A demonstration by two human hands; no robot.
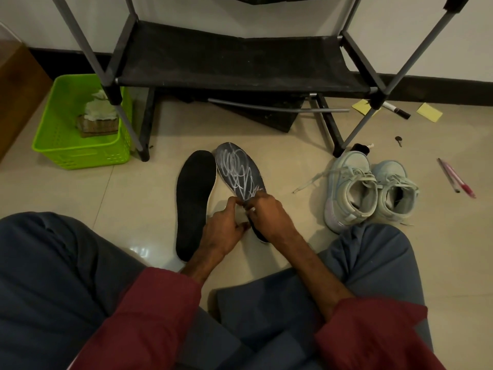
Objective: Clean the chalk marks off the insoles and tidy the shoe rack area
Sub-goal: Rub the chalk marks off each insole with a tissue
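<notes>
Wiping is about to begin: both hands, left (222, 227) and right (269, 212), pinch something small and pale over the chalked insole's (238, 170) heel, at 12 o'clock from the knees; next, firm strokes toeward.

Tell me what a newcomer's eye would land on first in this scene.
First, the chalk-scribbled insole at the centre of the floor, its near end under both hands, the left hand and the right hand, with a plain black insole lying just to its left. Next, the bright green basket at the left beside the black shoe rack, and the pale sneakers at the right.
</notes>
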